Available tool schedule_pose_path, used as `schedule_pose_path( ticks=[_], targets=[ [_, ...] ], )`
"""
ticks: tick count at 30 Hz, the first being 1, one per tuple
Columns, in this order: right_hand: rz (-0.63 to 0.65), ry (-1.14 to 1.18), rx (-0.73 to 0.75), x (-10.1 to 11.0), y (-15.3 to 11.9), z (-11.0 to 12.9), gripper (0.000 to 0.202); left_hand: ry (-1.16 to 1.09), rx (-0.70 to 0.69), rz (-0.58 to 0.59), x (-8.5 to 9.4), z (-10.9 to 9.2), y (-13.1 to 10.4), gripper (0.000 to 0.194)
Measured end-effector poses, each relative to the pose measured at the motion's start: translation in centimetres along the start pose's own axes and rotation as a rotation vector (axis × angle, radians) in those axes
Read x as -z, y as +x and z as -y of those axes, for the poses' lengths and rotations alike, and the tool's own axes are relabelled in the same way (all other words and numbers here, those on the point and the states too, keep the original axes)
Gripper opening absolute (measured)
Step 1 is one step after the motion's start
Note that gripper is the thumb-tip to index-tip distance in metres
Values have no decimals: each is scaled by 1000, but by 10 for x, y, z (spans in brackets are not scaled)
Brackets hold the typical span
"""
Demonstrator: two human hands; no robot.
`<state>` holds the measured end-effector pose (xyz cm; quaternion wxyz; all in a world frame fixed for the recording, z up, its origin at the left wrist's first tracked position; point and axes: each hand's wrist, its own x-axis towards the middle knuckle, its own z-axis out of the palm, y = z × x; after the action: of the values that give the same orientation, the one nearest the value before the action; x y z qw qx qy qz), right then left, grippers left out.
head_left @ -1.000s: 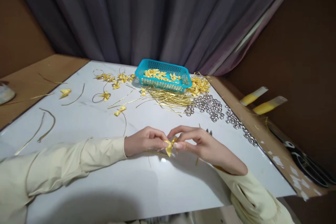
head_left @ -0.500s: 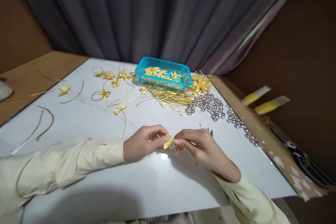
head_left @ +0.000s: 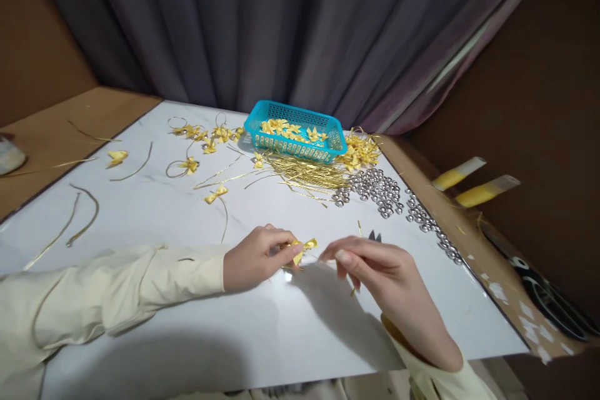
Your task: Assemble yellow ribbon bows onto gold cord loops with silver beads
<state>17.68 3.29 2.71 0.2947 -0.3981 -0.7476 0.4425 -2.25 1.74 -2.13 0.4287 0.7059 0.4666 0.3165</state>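
Near the middle of the white board [head_left: 206, 319], my left hand [head_left: 260, 257] pinches a small yellow ribbon bow [head_left: 309, 245] between thumb and fingers. To its right is my right hand [head_left: 375, 265], apart from the bow, with its thumb close to bent fingers. Whether a thin strand lies between those fingertips is too small to tell. A short gold wire [head_left: 359, 228] and dark pointed tips [head_left: 374, 236] show just behind the right hand.
A blue basket [head_left: 295, 147] with yellow bows stands at the back. Gold wires [head_left: 309, 172], silver rings [head_left: 382, 190] and more bows [head_left: 363, 150] lie around it. Black scissors [head_left: 553, 306] and two yellow tubes [head_left: 487, 192] are at the right.
My right hand has moved right, away from the bow, and more of the bow shows. My left hand still holds it. The view has shifted slightly.
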Motion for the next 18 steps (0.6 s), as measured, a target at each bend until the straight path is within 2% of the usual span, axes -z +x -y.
schedule_pose_path(
  ticks=[2,4,6,9,13,18],
  targets=[
    [42,155,-157,-7,-10,2,30,68,-49,-28,0,-1,-1,33],
    [53,332,-244,-17,-17,0,31,105,-102,-56,-1,-2,-3,31],
    [18,446,-299,-25,-20,-4,25,133,-138,-85,-2,-3,-5,29],
    [1,539,-301,-31,-18,-9,18,144,-160,-90,-4,-4,-8,28],
    [3,490,-269,-34,-17,-14,19,137,-152,-73,-6,-7,-9,27],
    [-140,294,-199,-44,-20,-19,20,122,-140,-32,-8,-6,-10,28]
  ],
)
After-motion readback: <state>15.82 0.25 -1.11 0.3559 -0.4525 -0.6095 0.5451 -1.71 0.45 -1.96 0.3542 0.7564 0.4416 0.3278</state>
